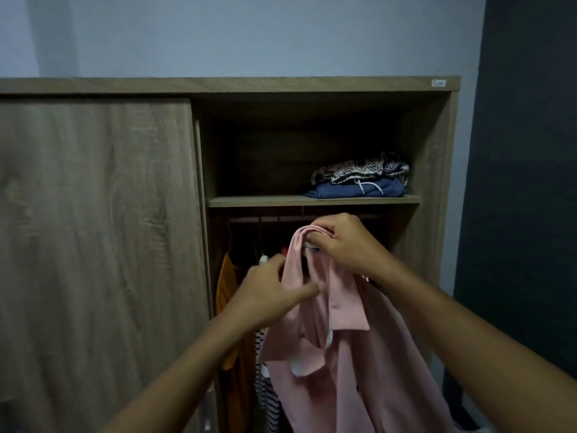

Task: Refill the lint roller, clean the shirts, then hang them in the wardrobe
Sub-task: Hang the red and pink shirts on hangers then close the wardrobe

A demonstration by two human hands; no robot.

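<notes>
Left hand (269,291) pinching pink shirt (359,370); right hand (347,245) clenched round its collar, before open wardrobe (437,151).

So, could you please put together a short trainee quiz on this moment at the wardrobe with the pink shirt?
1. True or false: the sliding door covers the side of the wardrobe that has the shelf.
2. What lies on the shelf? A) shoes B) folded clothes C) a lint roller
3. Which hand grips the pink shirt nearest its top?
Key: 1 false; 2 B; 3 the right hand.
</notes>
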